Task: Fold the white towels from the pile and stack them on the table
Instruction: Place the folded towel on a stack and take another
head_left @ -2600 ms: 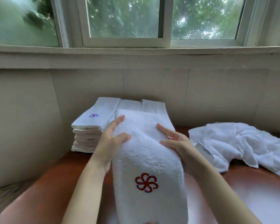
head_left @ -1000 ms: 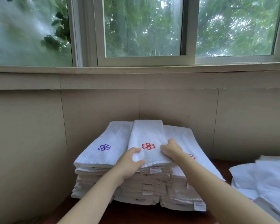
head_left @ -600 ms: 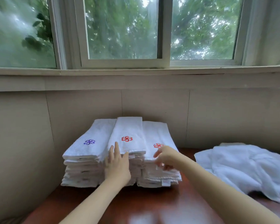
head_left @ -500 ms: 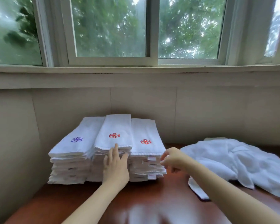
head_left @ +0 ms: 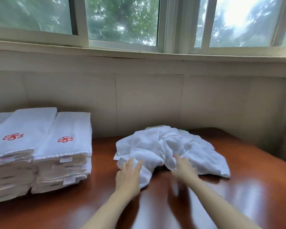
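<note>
Head view. Logged tall stacks of folded towels [head_left: 40, 154] at left of surface [head_left: 238, 195]; crumpled pile of unfolded towels [head_left: 172, 146] at centre, well apart. Noted left hand [head_left: 128, 177] with fingers [head_left: 131, 162] spread, touching pile's near edge; right hand [head_left: 183, 169] blurred, grip impossible to tell. Judged mostly done, pile remaining.

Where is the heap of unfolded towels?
Head view: the heap lies on the table, right of the folded stacks, left hand and right hand at its near edge.
</note>
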